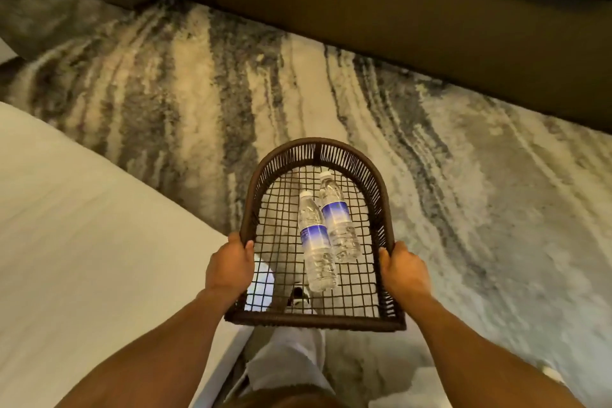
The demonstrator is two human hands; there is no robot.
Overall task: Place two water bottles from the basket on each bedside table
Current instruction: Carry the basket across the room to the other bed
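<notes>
**Room: carpet, bed edge, dark cabinet run**

Carpet (463,149) is covering the whole floor, cream and grey streaks running in long curved bands. Bed (82,225) with white bedding is sitting at the left, its corner reaching toward centre frame. Long dark brown cabinet (397,20) is running along the far side, its base meeting the carpet. Lighting is looking dim and warm; top corners are falling into shadow, details there too dark to tell.
</notes>
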